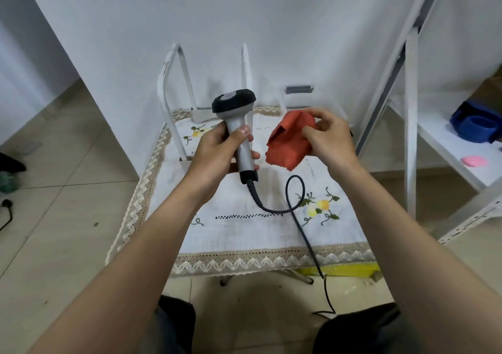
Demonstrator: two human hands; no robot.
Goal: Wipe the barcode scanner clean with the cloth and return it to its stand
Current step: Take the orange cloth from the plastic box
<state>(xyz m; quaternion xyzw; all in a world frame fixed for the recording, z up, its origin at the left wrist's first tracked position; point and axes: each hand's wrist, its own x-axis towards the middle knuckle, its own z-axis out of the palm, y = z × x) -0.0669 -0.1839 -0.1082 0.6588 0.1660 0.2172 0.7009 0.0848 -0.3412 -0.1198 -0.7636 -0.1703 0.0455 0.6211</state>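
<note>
My left hand (220, 147) grips the grey handle of the barcode scanner (235, 106), which stands upright above the table with its black head on top. Its dark cable (293, 207) loops down across the tablecloth and off the front edge. My right hand (330, 139) holds a folded orange-red cloth (289, 139) just right of the scanner handle, a small gap between them. A white stand (202, 114) sits at the back of the table behind the scanner; I cannot tell whether it is the scanner's stand.
An embroidered white tablecloth (244, 234) with a lace border covers the small table. A white metal frame (173, 87) rises at the table's back left. White shelving (434, 136) at the right holds a blue object (475, 125) and a pink item (474, 161). Tiled floor surrounds the table.
</note>
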